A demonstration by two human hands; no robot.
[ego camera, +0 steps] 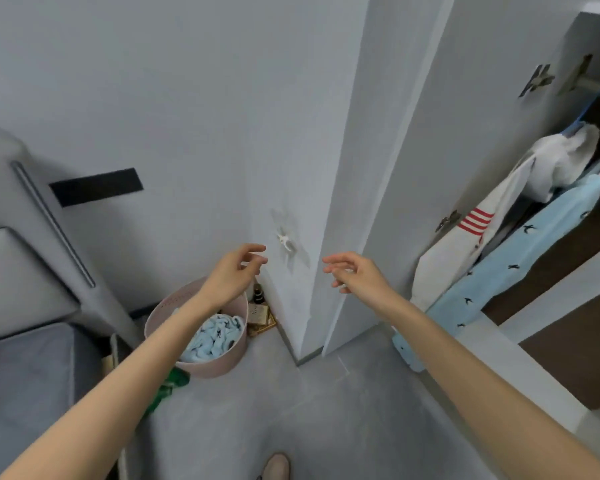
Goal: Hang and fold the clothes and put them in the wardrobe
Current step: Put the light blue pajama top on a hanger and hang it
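A round pale-pink plastic laundry basket [224,363] stands on the grey floor [326,410], at the floor's far edge where it meets the wall, just beside the grey upholstered bed [32,375]. A crumpled light-blue garment [212,336] lies inside it, probably waiting there to be folded or hung. A green cloth [174,382] lies on the floor against the basket's near side.

At the right, the white wardrobe door [465,133] stands open. Inside, a white garment with red stripes [465,244] and a light-blue garment printed with small dark birds [520,251] hang side by side, touching, so part of the job looks done.

Both bare arms reach forward at about the same height, well apart from each other. The left hand [234,273] hovers above the basket's far rim, wrist bent, fingers loosely curled and thumb raised, holding nothing. The right hand [355,273] hangs in front of the wall's corner edge, palm down, fingers loose and slightly spread, also empty. A small white wall hook [284,242] sits between the two hands, untouched. I judge the hands are between garments, and the basket's blue piece is the likely next pick.
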